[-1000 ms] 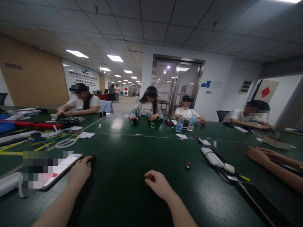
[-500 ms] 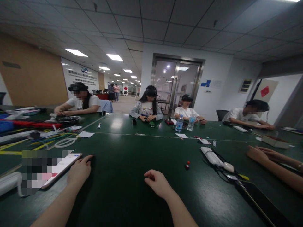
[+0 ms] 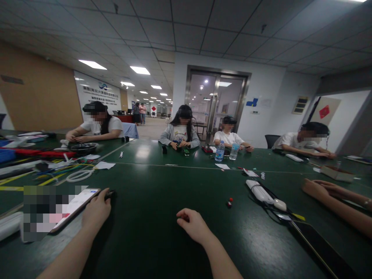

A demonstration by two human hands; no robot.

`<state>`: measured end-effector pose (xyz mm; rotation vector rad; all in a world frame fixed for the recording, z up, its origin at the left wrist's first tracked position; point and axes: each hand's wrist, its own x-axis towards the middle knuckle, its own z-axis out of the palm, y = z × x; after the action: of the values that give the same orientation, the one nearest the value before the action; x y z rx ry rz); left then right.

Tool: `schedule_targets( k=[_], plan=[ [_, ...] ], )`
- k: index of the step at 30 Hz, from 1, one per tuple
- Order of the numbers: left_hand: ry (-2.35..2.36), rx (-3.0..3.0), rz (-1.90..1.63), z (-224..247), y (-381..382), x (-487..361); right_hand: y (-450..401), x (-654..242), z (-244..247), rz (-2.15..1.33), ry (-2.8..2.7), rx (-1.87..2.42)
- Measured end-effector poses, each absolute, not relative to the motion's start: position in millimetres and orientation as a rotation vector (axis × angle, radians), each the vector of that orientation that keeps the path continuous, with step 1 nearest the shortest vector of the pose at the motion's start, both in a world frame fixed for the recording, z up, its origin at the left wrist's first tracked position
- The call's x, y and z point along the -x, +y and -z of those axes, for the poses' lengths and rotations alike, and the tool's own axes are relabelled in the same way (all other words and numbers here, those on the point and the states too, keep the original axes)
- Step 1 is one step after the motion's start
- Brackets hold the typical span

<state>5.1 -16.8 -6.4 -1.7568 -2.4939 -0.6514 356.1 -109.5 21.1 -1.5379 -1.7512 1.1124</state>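
Observation:
My left hand [image 3: 97, 209] rests at the right edge of a lit tablet [image 3: 74, 209], its fingertips on a small black object [image 3: 111, 193] that I cannot make out. My right hand [image 3: 192, 223] lies on the dark green table [image 3: 145, 232], fingers curled in toward the thumb; whether anything is inside is hidden. To its right stands a small red and black object [image 3: 229, 202], not touched by either hand.
A white power strip [image 3: 260, 192] with black cables and a dark phone-like slab [image 3: 319, 248] lie on the right, near another person's hands [image 3: 316, 190]. Wires [image 3: 58, 172] fill the left side. Two bottles [image 3: 220, 151] stand farther back, before seated people.
The fingers of my left hand have shifted slightly at the small black object, which shows more now. My right hand has stayed in place.

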Motion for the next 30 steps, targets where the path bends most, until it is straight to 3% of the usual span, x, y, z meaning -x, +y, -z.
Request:
schedule_targets(
  k=[30],
  plan=[
    [-2.477,1.796,0.636,4.6,-17.4,-5.0,-109.3,-355.2,-19.9,-1.114,-1.745,1.537]
  ],
)
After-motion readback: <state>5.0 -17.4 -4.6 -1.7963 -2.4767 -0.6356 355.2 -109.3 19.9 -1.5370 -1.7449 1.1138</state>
